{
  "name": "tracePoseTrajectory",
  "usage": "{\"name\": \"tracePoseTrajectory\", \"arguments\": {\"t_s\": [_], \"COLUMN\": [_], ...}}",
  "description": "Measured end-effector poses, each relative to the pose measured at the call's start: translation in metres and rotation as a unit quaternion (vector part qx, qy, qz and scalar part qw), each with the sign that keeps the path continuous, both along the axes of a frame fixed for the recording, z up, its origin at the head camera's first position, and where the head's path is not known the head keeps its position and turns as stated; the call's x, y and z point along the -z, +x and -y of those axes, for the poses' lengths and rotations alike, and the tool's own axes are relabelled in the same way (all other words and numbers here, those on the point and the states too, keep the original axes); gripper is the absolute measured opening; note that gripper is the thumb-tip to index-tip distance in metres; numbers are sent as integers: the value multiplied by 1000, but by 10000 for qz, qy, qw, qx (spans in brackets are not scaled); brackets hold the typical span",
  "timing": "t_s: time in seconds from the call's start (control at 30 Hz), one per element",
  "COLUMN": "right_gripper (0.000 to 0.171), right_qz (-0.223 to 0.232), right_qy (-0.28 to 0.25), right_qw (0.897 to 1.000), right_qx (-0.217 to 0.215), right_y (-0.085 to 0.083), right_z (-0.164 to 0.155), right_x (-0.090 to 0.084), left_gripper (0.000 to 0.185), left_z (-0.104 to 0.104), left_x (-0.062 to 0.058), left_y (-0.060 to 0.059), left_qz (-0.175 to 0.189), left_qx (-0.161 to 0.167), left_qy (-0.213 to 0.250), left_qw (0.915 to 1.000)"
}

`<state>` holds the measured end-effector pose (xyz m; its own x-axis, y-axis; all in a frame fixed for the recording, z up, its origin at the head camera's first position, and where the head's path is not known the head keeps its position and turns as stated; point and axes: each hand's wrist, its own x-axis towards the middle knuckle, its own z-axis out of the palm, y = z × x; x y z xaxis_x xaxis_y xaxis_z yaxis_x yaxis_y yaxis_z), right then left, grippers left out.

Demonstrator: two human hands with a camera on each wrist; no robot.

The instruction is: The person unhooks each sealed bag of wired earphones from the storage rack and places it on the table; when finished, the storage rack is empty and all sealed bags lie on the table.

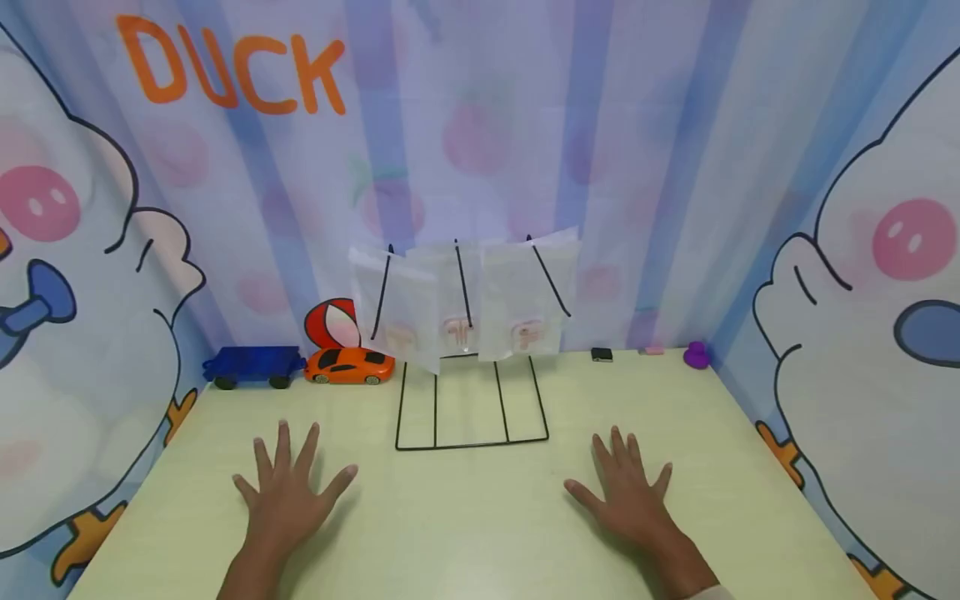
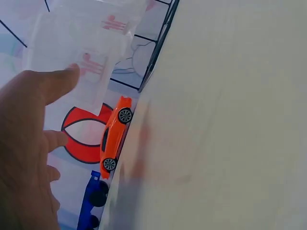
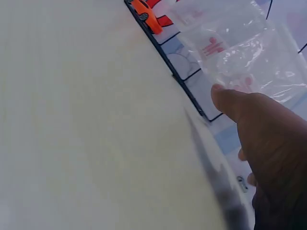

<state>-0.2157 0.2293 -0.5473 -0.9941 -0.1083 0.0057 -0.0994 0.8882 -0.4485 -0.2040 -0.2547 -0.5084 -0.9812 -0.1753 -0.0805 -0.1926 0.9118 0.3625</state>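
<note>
My left hand (image 1: 286,498) is held palm down over the left part of the table, fingers spread and holding nothing. Over on the right, my right hand (image 1: 628,502) is spread the same way. Between and beyond them stands a black wire rack (image 1: 472,447) with long prongs. Several clear plastic bags (image 1: 519,300) with small red prints hang on it. Nearest the left hand are an orange toy car (image 1: 348,367) and a blue toy trailer (image 1: 253,366). In the left wrist view the thumb overlaps a hanging bag (image 2: 72,38); in the right wrist view the other thumb overlaps another bag (image 3: 240,57).
Along the back edge at right lie a small black object (image 1: 602,355), a small pink block (image 1: 652,351) and a purple toy (image 1: 696,356). A printed curtain (image 1: 480,100) backs the pale table (image 1: 465,517), and cartoon panels flank both sides.
</note>
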Motion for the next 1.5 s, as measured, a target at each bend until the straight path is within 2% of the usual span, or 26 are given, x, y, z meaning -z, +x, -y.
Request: {"name": "tracePoseTrajectory", "arguments": {"t_s": [0.27, 0.53, 0.6, 0.67, 0.8, 0.9, 1.0, 1.17, 1.27, 1.5], "right_gripper": [93, 93, 93, 92, 90, 89, 86, 81, 78, 70], "right_qz": [-339, -193, -204, -228, -240, -254, -305, -375, -353, -351], "right_qy": [-466, -573, -599, -649, -720, -649, -553, -380, -244, -168], "right_qw": [9977, 9978, 9976, 9973, 9969, 9973, 9977, 9983, 9987, 9989], "right_qx": [-363, -289, -274, -245, -211, -242, -249, -245, -273, -275], "right_y": [-26, -44, -50, -57, -69, -75, -79, -79, -79, -76], "right_z": [19, 35, 38, 40, 43, 45, 48, 50, 51, 50], "right_x": [4, 5, 7, 9, 12, 15, 16, 18, 19, 16], "left_gripper": [104, 106, 105, 102, 96, 93, 90, 82, 76, 61], "left_z": [-1, 1, 1, 3, 5, 7, 8, 10, 10, 0], "left_x": [-5, -2, -1, 0, 0, -3, -9, -25, -34, -58], "left_y": [-27, -64, -75, -86, -105, -116, -126, -142, -149, -163], "left_qz": [-718, -672, -715, -781, -788, -687, -663, -857, -918, -1022], "left_qx": [440, 676, 694, 728, 696, 560, 461, 276, 237, 442], "left_qy": [496, 753, 981, 1431, 2419, 2787, 2992, 3376, 3501, 3757], "left_qw": [9952, 9926, 9902, 9839, 9646, 9563, 9508, 9370, 9319, 9200]}}
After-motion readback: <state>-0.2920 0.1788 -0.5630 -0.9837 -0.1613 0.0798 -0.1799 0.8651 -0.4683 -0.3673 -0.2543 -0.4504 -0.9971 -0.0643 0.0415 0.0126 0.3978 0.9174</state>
